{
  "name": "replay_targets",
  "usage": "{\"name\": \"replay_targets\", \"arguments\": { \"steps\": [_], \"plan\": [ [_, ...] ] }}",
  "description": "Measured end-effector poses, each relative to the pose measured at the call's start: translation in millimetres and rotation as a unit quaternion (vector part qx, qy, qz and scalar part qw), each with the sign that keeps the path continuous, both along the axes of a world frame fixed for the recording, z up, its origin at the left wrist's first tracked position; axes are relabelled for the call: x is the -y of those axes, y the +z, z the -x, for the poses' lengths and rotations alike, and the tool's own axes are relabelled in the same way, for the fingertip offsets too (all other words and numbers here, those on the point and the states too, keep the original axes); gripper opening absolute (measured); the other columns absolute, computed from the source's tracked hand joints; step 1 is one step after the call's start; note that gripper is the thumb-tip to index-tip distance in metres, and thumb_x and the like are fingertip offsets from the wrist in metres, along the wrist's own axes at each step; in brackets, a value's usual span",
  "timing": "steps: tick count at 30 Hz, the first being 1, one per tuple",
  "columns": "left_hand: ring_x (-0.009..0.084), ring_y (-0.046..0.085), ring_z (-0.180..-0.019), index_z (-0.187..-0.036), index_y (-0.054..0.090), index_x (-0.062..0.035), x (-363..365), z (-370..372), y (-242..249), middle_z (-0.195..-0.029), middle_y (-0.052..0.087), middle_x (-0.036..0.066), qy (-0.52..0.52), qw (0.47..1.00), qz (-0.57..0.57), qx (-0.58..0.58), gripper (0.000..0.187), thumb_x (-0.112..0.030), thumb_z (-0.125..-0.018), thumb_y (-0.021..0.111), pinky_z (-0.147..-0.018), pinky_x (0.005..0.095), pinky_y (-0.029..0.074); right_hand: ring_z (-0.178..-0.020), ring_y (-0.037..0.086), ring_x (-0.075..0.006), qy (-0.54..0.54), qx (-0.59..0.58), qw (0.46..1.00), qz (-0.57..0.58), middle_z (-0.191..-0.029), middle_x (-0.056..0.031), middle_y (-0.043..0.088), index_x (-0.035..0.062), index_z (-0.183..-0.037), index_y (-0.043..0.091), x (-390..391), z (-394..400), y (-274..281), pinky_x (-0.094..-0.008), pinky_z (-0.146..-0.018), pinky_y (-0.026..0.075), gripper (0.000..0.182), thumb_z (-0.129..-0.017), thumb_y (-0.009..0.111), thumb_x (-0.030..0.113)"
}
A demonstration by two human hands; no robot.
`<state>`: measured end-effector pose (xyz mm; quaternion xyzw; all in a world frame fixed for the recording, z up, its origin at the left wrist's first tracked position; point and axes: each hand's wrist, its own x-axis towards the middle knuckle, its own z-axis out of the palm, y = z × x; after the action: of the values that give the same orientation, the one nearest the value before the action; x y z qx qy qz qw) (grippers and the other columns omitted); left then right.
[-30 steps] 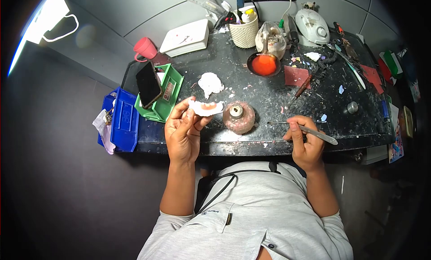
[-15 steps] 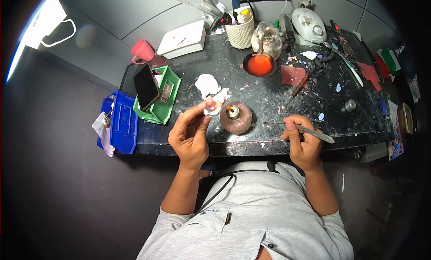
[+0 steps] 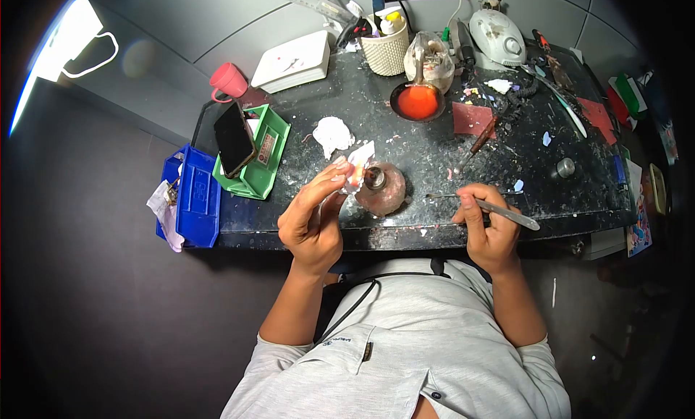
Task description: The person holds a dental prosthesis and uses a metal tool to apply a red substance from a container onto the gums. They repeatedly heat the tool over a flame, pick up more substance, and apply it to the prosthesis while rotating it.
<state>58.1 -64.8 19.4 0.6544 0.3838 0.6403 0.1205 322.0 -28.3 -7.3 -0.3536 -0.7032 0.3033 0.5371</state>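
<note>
My left hand (image 3: pixel 313 223) pinches a white plaster dental cast (image 3: pixel 363 155) with a pinkish patch on it. It holds the cast up against the near view of a round spirit burner (image 3: pixel 389 195); the burner's wick holder is partly covered, and its flame cannot be made out. My right hand (image 3: pixel 489 231) has its fingers closed on a slim metal wax carver (image 3: pixel 515 217), the thin tip pointing left toward the burner. Behind the left hand, a second white plaster piece (image 3: pixel 333 135) lies on the black table.
A pan of red wax (image 3: pixel 418 103) stands at the back middle. To its right are a pink wax sheet (image 3: pixel 473 119), a brown-handled tool (image 3: pixel 478 144) and a small metal cup (image 3: pixel 565 167). A phone (image 3: pixel 235 140) leans in a green bin (image 3: pixel 269 155), beside a blue bin (image 3: pixel 199 202).
My left hand has moved a little right with the cast, turning it and bringing it over the burner's wick, where a flame showed before. My right hand stays in place.
</note>
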Motion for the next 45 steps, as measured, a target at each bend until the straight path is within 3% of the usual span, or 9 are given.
{"name": "replay_targets", "arguments": {
  "steps": [7,10,11,13,23,25,30,41,45],
  "plan": [
    [0.034,0.068,-0.118,-0.116,0.064,0.0083,3,0,2,-0.116,0.071,0.026,0.006,0.999,-0.031,-0.022,0.034,0.022,-0.085,0.061,-0.107,0.0459,0.051,-0.062,0.071,-0.016,0.001,0.0,1.0,0.0,-0.075,-0.01,0.069,-0.0013,-0.101,0.065,0,0,1,-0.0276,-0.054,0.052,0.013,-0.103,0.06,0.011],
    [0.027,0.071,-0.11,-0.121,0.058,0.0068,16,6,6,-0.113,0.072,0.024,0.033,0.971,0.119,0.205,0.028,0.001,-0.095,0.068,-0.095,0.0409,0.059,-0.062,0.071,-0.016,0.0,0.006,1.0,-0.006,-0.075,-0.01,0.069,-0.0013,-0.101,0.065,-1,-1,0,-0.0276,-0.054,0.053,0.013,-0.103,0.061,0.011],
    [0.0309,0.072,-0.106,-0.125,0.055,0.0072,15,12,4,-0.111,0.07,0.022,-0.012,0.953,0.133,0.273,0.031,-0.001,-0.097,0.066,-0.082,0.0394,0.064,-0.062,0.071,-0.016,0.001,0.006,1.0,-0.005,-0.075,-0.01,0.069,-0.0013,-0.101,0.065,0,-1,0,-0.0276,-0.054,0.053,0.013,-0.103,0.061,0.011],
    [0.0319,0.073,-0.101,-0.126,0.054,0.0073,19,17,6,-0.113,0.07,0.023,-0.06,0.919,0.175,0.349,0.031,-0.006,-0.1,0.064,-0.08,0.0376,0.065,-0.062,0.071,-0.016,-0.001,0.002,1.0,-0.001,-0.075,-0.0098,0.069,-0.0013,-0.101,0.066,0,0,1,-0.0278,-0.054,0.053,0.014,-0.103,0.061,0.011],
    [0.0282,0.073,-0.091,-0.124,0.056,0.0059,21,26,1,-0.109,0.071,0.023,-0.076,0.883,0.239,0.396,0.028,-0.013,-0.103,0.06,-0.073,0.0334,0.063,-0.062,0.071,-0.0162,-0.005,0.007,1.0,-0.001,-0.074,-0.0095,0.069,-0.0011,-0.102,0.066,0,-1,-1,-0.028,-0.055,0.053,0.014,-0.104,0.06,0.011],
    [0.022,0.069,-0.087,-0.123,0.057,0.0036,22,30,-4,-0.11,0.07,0.017,-0.113,0.853,0.267,0.435,0.031,-0.021,-0.105,0.057,-0.068,0.0282,0.055,-0.061,0.071,-0.0164,-0.007,0.011,1.0,-0.002,-0.075,-0.0098,0.07,-0.0011,-0.102,0.066,0,-1,-1,-0.0279,-0.055,0.053,0.014,-0.103,0.061,0.011],
    [0.0238,0.067,-0.091,-0.134,0.054,0.0061,28,32,-3,-0.111,0.069,0.016,-0.164,0.827,0.272,0.465,0.039,-0.017,-0.104,0.057,-0.071,0.033,0.054,-0.061,0.071,-0.0162,-0.01,0.01,1.0,0.002,-0.072,-0.0093,0.069,-0.0009,-0.102,0.066,0,0,-1,-0.0278,-0.054,0.053,0.014,-0.103,0.061,0.012],
    [0.0281,0.073,-0.09,-0.131,0.054,0.0087,34,25,8,-0.11,0.069,0.019,-0.205,0.814,0.222,0.496,0.036,-0.012,-0.102,0.058,-0.076,0.0407,0.063,-0.06,0.071,-0.0163,-0.018,0.019,1.0,0.006,-0.066,-0.0084,0.068,-0.0001,-0.102,0.067,0,0,0,-0.0278,-0.055,0.053,0.014,-0.103,0.062,0.012],
    [0.029,0.07,-0.107,-0.13,0.053,0.007,29,27,1,-0.117,0.067,0.02,-0.112,0.915,0.163,0.352,0.033,-0.004,-0.1,0.06,-0.089,0.041,0.062,-0.06,0.071,-0.0159,-0.019,0.016,1.0,0.009,-0.066,-0.0084,0.068,-0.0002,-0.102,0.067,1,1,0,-0.0278,-0.055,0.053,0.014,-0.103,0.062,0.013]
  ]
}}
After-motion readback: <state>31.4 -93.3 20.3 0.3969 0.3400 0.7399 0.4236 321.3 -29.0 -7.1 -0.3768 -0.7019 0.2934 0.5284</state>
